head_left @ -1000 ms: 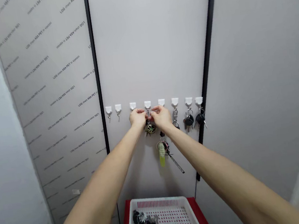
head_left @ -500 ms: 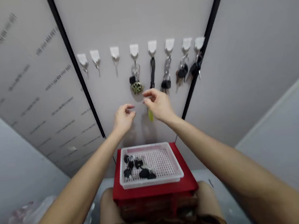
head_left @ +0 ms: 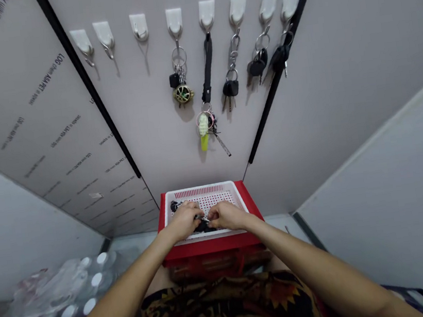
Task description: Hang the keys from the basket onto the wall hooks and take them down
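Note:
Both hands are down in a white perforated plastic basket [head_left: 169, 195] on a red box. My left hand [head_left: 185, 221] curls its fingers round black-headed keys [head_left: 204, 226] near the basket's front. From the other side my right hand [head_left: 227, 215] pinches the same bunch, where a bit of metal shows between the fingertips. More dark keys [head_left: 174, 205] lie at the basket's back left, partly behind my left hand.
Several white hooks [head_left: 138, 27] line the wall. Hanging from them are a key ring with a round gold charm [head_left: 183, 94], a black strap [head_left: 206, 71] with a green-yellow tag and other keys [head_left: 231, 89]. Plastic-wrapped bottles [head_left: 96, 279] stand at lower left.
Both hands have come down from beside the hanging keys into the basket and closed on keys there. The view has tilted downward, so the hooks sit higher in the picture.

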`<action>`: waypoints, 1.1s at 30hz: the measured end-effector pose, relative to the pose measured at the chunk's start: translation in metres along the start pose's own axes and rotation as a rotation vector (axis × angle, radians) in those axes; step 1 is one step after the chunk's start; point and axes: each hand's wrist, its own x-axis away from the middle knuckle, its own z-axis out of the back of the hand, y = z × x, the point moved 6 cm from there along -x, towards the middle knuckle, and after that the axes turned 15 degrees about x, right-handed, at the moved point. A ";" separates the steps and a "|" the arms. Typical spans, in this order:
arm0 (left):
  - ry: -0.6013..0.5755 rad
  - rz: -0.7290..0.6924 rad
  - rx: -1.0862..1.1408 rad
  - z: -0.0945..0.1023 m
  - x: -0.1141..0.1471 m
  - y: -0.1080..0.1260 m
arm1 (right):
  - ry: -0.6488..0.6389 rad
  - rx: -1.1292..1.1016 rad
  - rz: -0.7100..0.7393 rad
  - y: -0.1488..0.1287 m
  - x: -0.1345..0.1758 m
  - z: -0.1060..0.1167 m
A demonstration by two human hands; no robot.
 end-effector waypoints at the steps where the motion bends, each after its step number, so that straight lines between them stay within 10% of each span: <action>1: 0.004 0.008 0.003 0.000 0.001 0.001 | -0.001 0.010 0.001 0.000 0.000 0.000; 12: 0.203 0.010 0.262 0.006 0.001 -0.004 | 0.359 -0.187 -0.023 0.002 -0.004 0.025; 21: 0.404 0.166 0.990 0.025 -0.011 -0.010 | 0.309 -0.597 -0.073 -0.005 -0.014 0.060; 27: 0.614 0.156 1.034 0.071 -0.017 -0.004 | 0.366 -0.512 -0.002 -0.028 -0.026 0.098; 33: 0.761 0.016 1.033 0.165 -0.025 0.024 | 0.552 -0.401 0.159 -0.072 -0.041 0.178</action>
